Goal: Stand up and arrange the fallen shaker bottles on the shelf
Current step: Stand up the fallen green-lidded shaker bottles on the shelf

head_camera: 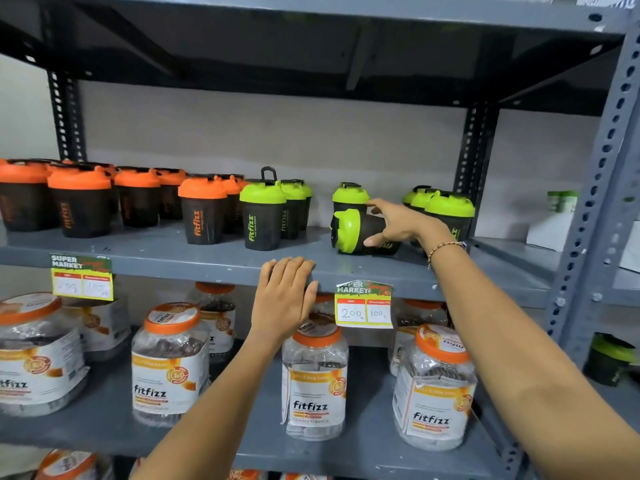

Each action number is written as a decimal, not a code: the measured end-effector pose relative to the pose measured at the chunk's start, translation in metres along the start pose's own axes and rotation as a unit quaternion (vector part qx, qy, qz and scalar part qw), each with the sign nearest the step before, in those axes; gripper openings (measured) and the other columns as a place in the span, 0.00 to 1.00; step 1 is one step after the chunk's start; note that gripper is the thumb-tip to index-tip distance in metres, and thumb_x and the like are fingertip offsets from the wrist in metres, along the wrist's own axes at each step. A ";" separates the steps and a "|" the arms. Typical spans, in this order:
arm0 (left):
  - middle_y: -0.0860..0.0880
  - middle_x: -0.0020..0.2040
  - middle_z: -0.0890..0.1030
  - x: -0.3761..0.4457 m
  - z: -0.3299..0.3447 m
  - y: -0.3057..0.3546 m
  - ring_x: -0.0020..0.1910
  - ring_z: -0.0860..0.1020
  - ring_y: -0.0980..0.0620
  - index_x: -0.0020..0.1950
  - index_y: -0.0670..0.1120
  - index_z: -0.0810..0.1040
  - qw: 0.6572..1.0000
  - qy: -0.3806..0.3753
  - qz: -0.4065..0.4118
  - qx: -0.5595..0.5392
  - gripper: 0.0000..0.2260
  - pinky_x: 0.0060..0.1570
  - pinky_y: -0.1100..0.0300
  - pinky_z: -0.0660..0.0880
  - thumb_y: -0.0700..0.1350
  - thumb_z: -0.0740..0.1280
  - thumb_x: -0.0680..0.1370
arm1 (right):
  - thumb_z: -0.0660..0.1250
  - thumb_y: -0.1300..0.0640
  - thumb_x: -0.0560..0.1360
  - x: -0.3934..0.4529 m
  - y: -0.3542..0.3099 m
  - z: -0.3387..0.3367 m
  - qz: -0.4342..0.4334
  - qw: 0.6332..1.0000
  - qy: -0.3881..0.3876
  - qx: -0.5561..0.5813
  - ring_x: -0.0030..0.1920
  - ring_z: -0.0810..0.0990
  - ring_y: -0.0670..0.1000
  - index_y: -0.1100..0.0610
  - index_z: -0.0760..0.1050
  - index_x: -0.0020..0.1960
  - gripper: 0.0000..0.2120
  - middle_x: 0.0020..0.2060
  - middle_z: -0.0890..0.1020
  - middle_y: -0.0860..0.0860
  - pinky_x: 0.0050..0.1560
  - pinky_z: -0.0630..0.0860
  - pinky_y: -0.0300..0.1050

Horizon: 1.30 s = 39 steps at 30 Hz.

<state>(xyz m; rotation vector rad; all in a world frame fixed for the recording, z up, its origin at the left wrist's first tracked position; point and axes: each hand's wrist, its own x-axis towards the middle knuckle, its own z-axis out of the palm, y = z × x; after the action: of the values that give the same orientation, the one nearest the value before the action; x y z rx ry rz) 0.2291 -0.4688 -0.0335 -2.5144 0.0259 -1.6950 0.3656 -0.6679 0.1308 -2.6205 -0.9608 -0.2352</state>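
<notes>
A black shaker bottle with a green lid (349, 231) lies on its side on the grey shelf (194, 261), lid pointing left. My right hand (398, 223) wraps its black body, thumb under, fingers over the top. Behind it one green-lidded shaker (349, 195) stands upright. More upright green-lidded shakers stand to the right (450, 207) and to the left (263, 216). Several orange-lidded shakers (202, 209) stand in rows on the left half. My left hand (285, 296) rests flat on the shelf's front edge, fingers over the lip, holding nothing.
The lower shelf carries large clear jars with orange lids (315, 379). Price tags (363, 304) hang from the shelf edge. A perforated steel upright (599, 188) stands at the right, and the shelf above (311, 46) limits headroom. Bare shelf lies between the fallen bottle and the left green group.
</notes>
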 end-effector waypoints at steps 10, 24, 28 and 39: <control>0.48 0.58 0.77 -0.002 -0.004 -0.001 0.57 0.74 0.47 0.62 0.46 0.73 0.999 -0.038 0.004 -0.008 0.16 0.63 0.51 0.63 0.52 0.54 0.80 | 0.71 0.48 0.72 0.001 -0.007 0.000 0.049 0.998 -0.015 -0.021 0.61 0.75 0.57 0.59 0.70 0.67 0.29 0.63 0.77 0.57 0.59 0.71 0.47; 0.49 0.59 0.77 -0.001 -0.010 -0.004 0.57 0.74 0.48 0.62 0.46 0.73 0.999 -0.046 0.016 -0.020 0.17 0.63 0.53 0.63 0.53 0.53 0.81 | 0.69 0.59 0.74 -0.011 -0.005 0.055 0.055 0.816 0.050 0.574 0.48 0.83 0.48 0.63 0.71 0.64 0.20 0.49 0.83 0.52 0.42 0.81 0.41; 0.48 0.59 0.78 -0.002 -0.008 -0.005 0.57 0.75 0.46 0.62 0.45 0.74 0.999 -0.037 0.022 -0.013 0.17 0.63 0.52 0.63 0.52 0.54 0.80 | 0.70 0.60 0.74 -0.006 -0.012 0.057 0.055 0.813 0.039 0.578 0.54 0.81 0.52 0.63 0.70 0.65 0.22 0.57 0.81 0.56 0.50 0.80 0.44; 0.47 0.54 0.79 0.002 -0.013 0.003 0.51 0.76 0.46 0.57 0.45 0.77 1.000 -0.027 0.013 -0.001 0.15 0.56 0.52 0.66 0.51 0.55 0.80 | 0.70 0.52 0.73 -0.028 -0.020 0.055 0.040 0.908 0.123 0.397 0.55 0.77 0.47 0.60 0.69 0.67 0.25 0.58 0.77 0.47 0.51 0.74 0.36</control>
<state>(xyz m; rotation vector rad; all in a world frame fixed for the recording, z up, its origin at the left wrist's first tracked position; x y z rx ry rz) 0.2177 -0.4726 -0.0269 -2.5479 0.0563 -1.6181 0.3339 -0.6501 0.0772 -1.8191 -0.6642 -0.1121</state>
